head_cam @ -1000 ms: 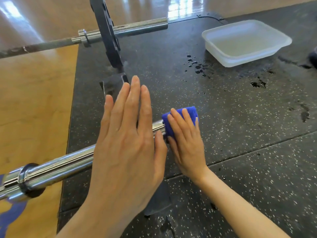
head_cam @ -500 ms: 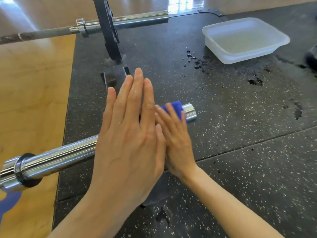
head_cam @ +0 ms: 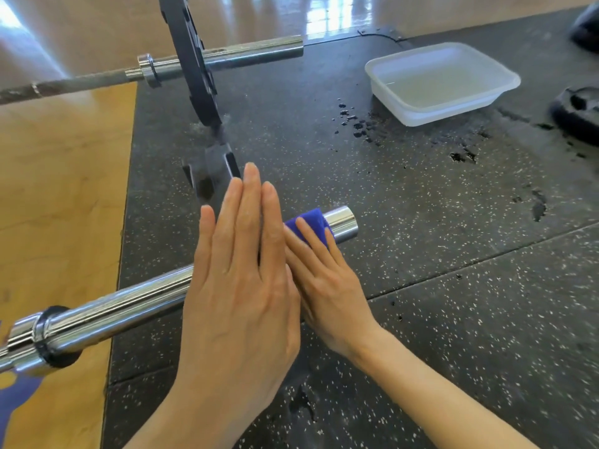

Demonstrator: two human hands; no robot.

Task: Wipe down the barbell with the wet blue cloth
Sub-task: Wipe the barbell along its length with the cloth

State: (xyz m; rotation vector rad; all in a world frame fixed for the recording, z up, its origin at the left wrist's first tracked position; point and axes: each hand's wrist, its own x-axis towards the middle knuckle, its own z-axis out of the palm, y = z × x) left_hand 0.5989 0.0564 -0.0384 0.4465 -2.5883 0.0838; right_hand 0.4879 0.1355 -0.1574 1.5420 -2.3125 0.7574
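Right hand (head_cam: pixel 327 280) is pressing limp wet blue cloth (head_cam: pixel 311 222) flat-fingered near the barbell (head_cam: pixel 136 303) tip; left hand (head_cam: pixel 240 286) is bracing open beside it. Chrome likely slick, heavy, rigid.

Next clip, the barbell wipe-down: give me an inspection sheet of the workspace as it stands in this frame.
Surface: black speckled rubber mat, wet patches near the tub; wooden floor to its left.
Job's things: chrome barbell sleeve, blue cloth wrapped near its bare end.
Clutter: white plastic tub holding liquid; second barbell with an upright weight plate; dark plates at right edge.
Grippers: left hand flat, fingers straight, over the sleeve; right hand flat, fingers on the cloth.
Cables: nothing seen.
Surroundings: glossy floor with window glare beyond the mat.
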